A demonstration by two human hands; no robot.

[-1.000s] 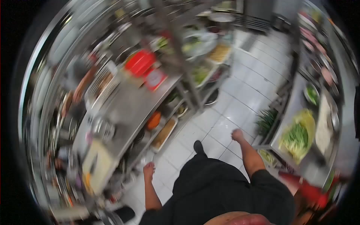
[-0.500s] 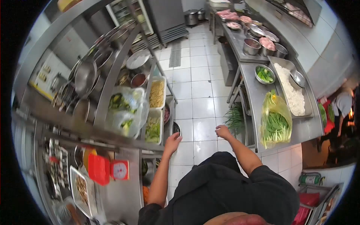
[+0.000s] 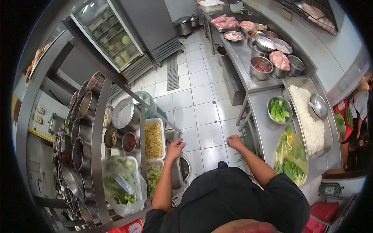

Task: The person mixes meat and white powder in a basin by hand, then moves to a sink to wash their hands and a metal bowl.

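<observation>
Noodle tub [image 3: 154,139], a white rectangular container heaped with yellow noodles, sits on the rack shelf just left of the left hand [image 3: 175,147]. That hand's grip is released, fingers spread and holding nothing, and it hovers at the tub's right rim, whether touching or a shade apart I cannot tell. The tub's long axis runs away from the person, so the hand meets its long side. The right hand [image 3: 234,141] is loosely open too and empty, well apart from the tub, hanging over the tiled floor [image 3: 202,93] near the steel desk [image 3: 264,128]; the left hand is plainly the nearer. A bagged bundle of greens [image 3: 122,182] lies on the rack below-left of the tub, and a bowl of greens [image 3: 279,110] stands on the desk.
</observation>
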